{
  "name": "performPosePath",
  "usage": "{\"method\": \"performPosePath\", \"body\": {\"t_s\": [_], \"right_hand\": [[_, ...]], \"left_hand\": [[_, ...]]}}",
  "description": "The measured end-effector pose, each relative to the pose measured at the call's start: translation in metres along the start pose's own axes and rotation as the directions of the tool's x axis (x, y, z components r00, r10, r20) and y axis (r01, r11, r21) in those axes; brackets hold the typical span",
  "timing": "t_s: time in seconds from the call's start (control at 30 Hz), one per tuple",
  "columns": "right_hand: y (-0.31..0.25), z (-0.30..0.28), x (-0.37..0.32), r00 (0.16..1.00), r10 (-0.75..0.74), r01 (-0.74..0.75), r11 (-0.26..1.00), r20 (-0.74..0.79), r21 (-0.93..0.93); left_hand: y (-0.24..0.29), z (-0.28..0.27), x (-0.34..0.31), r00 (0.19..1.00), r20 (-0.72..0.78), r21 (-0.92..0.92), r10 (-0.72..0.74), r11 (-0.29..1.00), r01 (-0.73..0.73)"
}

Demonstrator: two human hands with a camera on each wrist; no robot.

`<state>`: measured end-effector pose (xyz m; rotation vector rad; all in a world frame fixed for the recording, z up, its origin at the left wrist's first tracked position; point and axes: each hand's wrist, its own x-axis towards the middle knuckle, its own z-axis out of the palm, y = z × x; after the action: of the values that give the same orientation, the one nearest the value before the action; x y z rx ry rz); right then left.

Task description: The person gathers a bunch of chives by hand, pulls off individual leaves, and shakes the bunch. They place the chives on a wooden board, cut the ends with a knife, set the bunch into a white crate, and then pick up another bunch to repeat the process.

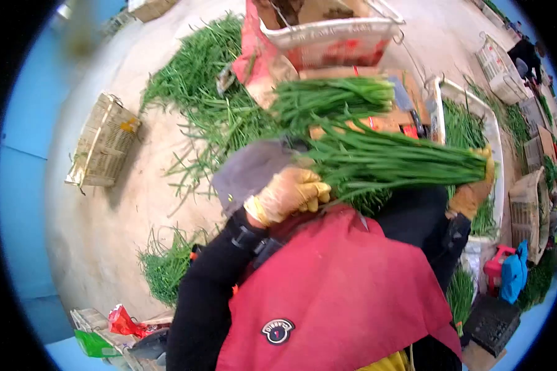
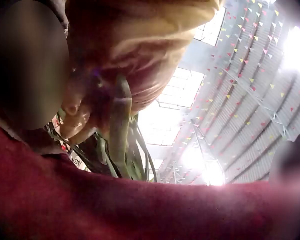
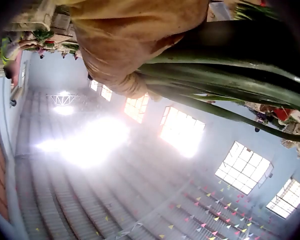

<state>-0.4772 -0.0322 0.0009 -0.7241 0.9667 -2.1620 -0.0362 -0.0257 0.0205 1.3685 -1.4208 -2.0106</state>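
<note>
A bundle of long green stalks (image 1: pixel 402 162) lies across the front of the body in the head view. The gloved right hand (image 1: pixel 474 188) grips its pale end; the right wrist view shows that glove (image 3: pixel 135 40) closed round the stalks (image 3: pixel 215 82). At the leafy end, the left hand (image 1: pixel 291 195) in a yellowish glove has its fingers curled. In the left wrist view the left glove (image 2: pixel 135 55) has a few green leaves (image 2: pixel 121 135) at its fingers. Another bundle (image 1: pixel 334 99) rests on a board beside a knife (image 1: pixel 402 96).
Loose green stalks (image 1: pixel 198 80) are heaped on the floor ahead and left. A white crate (image 1: pixel 334 34) stands ahead, a long white tub (image 1: pixel 498 123) with stalks at the right, and a slatted crate (image 1: pixel 105 145) at the left. Red cloth (image 1: pixel 340 284) covers the lap.
</note>
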Motion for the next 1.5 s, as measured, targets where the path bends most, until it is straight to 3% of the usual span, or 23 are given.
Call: {"method": "performPosePath", "body": {"t_s": [0.03, 0.1, 0.13, 0.2, 0.23, 0.37, 0.4, 0.47, 0.5, 0.53, 0.6, 0.63, 0.7, 0.73, 0.8, 0.9, 0.93, 1.07, 1.2, 1.23, 1.3, 1.43, 1.5], "right_hand": [[-0.001, -0.001, -0.001, 0.998, -0.058, 0.059, 0.984, 0.009, -0.168], [0.0, -0.004, 0.003, 0.999, -0.044, 0.045, 0.999, 0.031, -0.018], [0.001, -0.01, 0.005, 0.997, 0.036, -0.054, 0.958, 0.069, 0.28], [0.004, -0.016, 0.007, 0.997, 0.058, -0.069, 0.952, 0.045, 0.298], [0.005, -0.016, 0.008, 0.997, 0.072, -0.066, 0.956, -0.011, 0.287], [0.01, -0.021, 0.014, 0.999, 0.026, -0.019, 0.975, -0.029, 0.221], [0.012, -0.015, 0.014, 0.999, 0.046, -0.038, 0.972, -0.027, 0.231], [0.005, 0.001, 0.007, 0.995, 0.084, -0.071, 0.972, -0.051, 0.223], [0.01, -0.002, 0.011, 0.996, 0.095, -0.093, 0.966, 0.004, 0.24], [0.006, 0.009, 0.005, 0.995, 0.1, -0.094, 0.975, -0.019, 0.2], [-0.001, 0.032, -0.005, 0.992, 0.112, -0.103, 0.988, -0.065, 0.119], [-0.005, 0.05, -0.011, 0.981, 0.116, -0.098, 0.988, -0.155, 0.122], [0.005, 0.046, -0.012, 0.991, 0.083, -0.062, 0.981, -0.107, 0.185], [0.006, 0.048, -0.014, 0.99, 0.127, -0.107, 0.955, -0.054, 0.277], [0.008, 0.06, -0.023, 0.982, 0.162, -0.128, 0.947, -0.094, 0.293], [0.019, 0.056, -0.021, 0.98, 0.181, -0.199, 0.923, 0.087, 0.328], [0.02, 0.059, -0.022, 0.973, 0.191, -0.224, 0.916, 0.13, 0.333], [0.026, 0.077, -0.032, 0.972, 0.205, -0.232, 0.909, 0.113, 0.346], [0.023, 0.104, -0.047, 0.974, 0.155, -0.195, 0.943, 0.165, 0.268], [0.02, 0.118, -0.055, 0.985, 0.145, -0.167, 0.946, 0.098, 0.279], [0.018, 0.129, -0.062, 0.981, 0.137, -0.166, 0.958, 0.136, 0.233], [0.023, 0.144, -0.072, 0.988, 0.104, -0.123, 0.977, 0.117, 0.174], [0.026, 0.147, -0.074, 0.987, 0.115, -0.134, 0.974, 0.108, 0.182]], "left_hand": [[0.001, 0.001, 0.001, 0.997, -0.071, -0.054, 0.019, 0.998, -0.023], [-0.011, -0.008, 0.002, 0.986, -0.137, -0.247, 0.097, 0.96, -0.129], [-0.014, -0.01, 0.002, 0.976, -0.184, -0.333, 0.116, 0.927, -0.172], [-0.03, -0.017, 0.004, 0.923, -0.306, -0.407, 0.232, 0.845, -0.347], [-0.024, -0.015, 0.0, 0.917, -0.371, -0.495, 0.146, 0.805, -0.328], [-0.036, -0.045, -0.005, 0.94, -0.308, -0.195, 0.145, 0.958, -0.211], [-0.034, -0.049, -0.01, 0.901, -0.334, -0.02, 0.276, 0.954, -0.3], [-0.024, -0.049, -0.02, 0.809, -0.289, 0.307, 0.511, 0.85, -0.428], [-0.007, -0.055, -0.032, 0.799, -0.243, 0.57, 0.55, 0.748, -0.341], [-0.036, -0.071, -0.014, 0.818, -0.288, 0.324, 0.498, 0.855, -0.406], [-0.02, -0.069, -0.021, 0.649, -0.399, 0.318, 0.648, 0.762, -0.564], [-0.009, -0.071, -0.028, 0.683, -0.468, 0.239, 0.561, 0.824, -0.513], [0.01, -0.068, -0.035, 0.579, -0.525, 0.354, 0.624, 0.779, -0.518], [0.021, -0.058, -0.039, 0.593, -0.554, 0.231, 0.584, 0.793, -0.564], [0.037, -0.04, -0.041, 0.555, -0.491, 0.254, 0.671, 0.72, -0.646], [0.059, -0.011, -0.039, 0.565, -0.288, 0.405, 0.773, 0.633, -0.66], [0.074, 0.001, -0.039, 0.527, -0.175, 0.531, 0.831, 0.531, -0.66], [0.096, 0.036, -0.003, 0.446, 0.132, 0.483, 0.885, 0.336, -0.809], [0.124, 0.07, 0.025, 0.518, 0.29, 0.597, 0.804, 0.271, -0.755], [0.123, 0.078, 0.034, 0.525, 0.253, 0.524, 0.812, 0.342, -0.78], [0.111, 0.089, 0.057, 0.548, 0.182, 0.355, 0.817, 0.465, -0.811], [0.1, 0.095, 0.072, 0.588, 0.101, 0.282, 0.803, 0.543, -0.791], [0.101, 0.092, 0.069, 0.553, 0.147, 0.412, 0.82, 0.457, -0.788]]}}
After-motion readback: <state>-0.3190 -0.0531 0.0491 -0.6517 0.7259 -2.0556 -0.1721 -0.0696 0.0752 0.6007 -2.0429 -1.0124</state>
